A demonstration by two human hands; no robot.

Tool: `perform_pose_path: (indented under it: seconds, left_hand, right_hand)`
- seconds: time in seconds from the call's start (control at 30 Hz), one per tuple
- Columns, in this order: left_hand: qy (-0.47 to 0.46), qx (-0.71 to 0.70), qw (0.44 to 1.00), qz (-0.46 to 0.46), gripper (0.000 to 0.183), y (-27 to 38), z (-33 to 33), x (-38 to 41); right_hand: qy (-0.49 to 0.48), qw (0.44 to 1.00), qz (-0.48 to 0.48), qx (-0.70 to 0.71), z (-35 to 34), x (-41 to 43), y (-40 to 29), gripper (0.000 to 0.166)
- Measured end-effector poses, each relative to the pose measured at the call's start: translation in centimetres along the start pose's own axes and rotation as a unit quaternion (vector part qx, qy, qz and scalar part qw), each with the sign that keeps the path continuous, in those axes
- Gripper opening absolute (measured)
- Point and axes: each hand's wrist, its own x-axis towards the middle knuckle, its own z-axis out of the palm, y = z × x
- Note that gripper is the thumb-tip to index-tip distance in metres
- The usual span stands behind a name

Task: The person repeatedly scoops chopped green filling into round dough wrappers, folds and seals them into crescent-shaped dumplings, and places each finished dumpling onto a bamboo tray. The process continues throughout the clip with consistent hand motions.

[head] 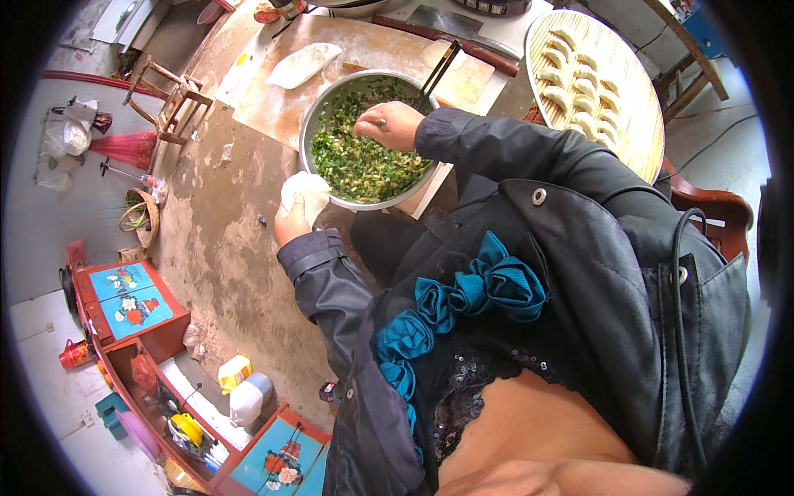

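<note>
My left hand (293,222) holds a round, flat dough wrapper (307,191) just outside the near left rim of a large metal bowl (305,133). Chopped green filling (366,164) with pale bits fills the bowl. Over the filling, the fingers of my right hand (397,124) are closed around a metal utensil (380,123); only a short grey piece of it shows, so its kind is unclear. A pair of dark chopsticks (441,69) leans on the bowl's far right rim, behind my right wrist.
A floured wooden board (263,115) carries a dough lump (304,65) and another wrapper (434,54). Beyond it lies a cleaver (443,23). Rows of dumplings (583,87) rest on a round woven tray (639,133) at right. A small wooden chair (170,105) stands left.
</note>
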Motion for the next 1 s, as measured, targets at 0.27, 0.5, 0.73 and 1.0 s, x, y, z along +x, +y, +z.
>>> perform_pose_path:
  seconds: [0.27,0.5,0.73,1.0]
  left_hand:
    - [0.009,0.018,1.0,-0.001,0.033,-1.2,-1.3,1.1]
    - [0.012,0.047,0.999,-0.006,0.034,-2.2,-1.8,2.0]
    - [0.026,0.051,0.998,-0.015,0.034,-0.2,-0.4,1.1]
    - [0.017,0.042,0.999,-0.024,0.03,0.7,3.2,2.6]
  right_hand:
    - [-0.076,0.976,0.169,0.117,0.6,-1.8,-1.0,0.031]
    - [0.002,0.887,0.342,0.312,0.7,-1.4,1.1,0.035]
    - [0.008,0.857,0.363,0.365,-1.2,-1.0,0.2,0.038]
    - [0.004,0.873,0.308,0.378,-4.2,-1.1,-1.8,0.04]
